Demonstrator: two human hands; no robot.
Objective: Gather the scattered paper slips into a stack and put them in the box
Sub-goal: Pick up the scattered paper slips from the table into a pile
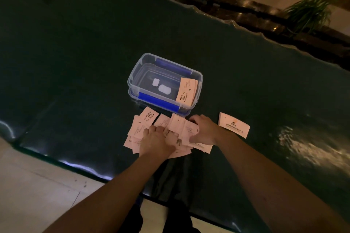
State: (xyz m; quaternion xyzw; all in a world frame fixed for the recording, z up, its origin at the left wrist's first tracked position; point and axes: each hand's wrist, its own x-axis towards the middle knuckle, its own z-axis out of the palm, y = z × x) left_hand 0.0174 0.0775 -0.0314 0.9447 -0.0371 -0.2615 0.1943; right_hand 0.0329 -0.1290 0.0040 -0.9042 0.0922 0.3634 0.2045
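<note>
Both arms reach forward, left hand (156, 141) and right hand (203, 130) palms-down, fingers curled, grasping the scattered paper slips (178, 128) on the tabletop (75, 62).

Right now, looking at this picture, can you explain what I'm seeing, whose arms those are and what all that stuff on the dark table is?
The single picture comes from a camera worn on a person's head, looking down at their own bare arms. The left hand and right hand press on a loose spread of paper slips on the dark table. Beyond them sits a clear plastic box with blue clips; some slips already lean inside it. A neat separate stack lies to the right. Potted plants stand behind.
</note>
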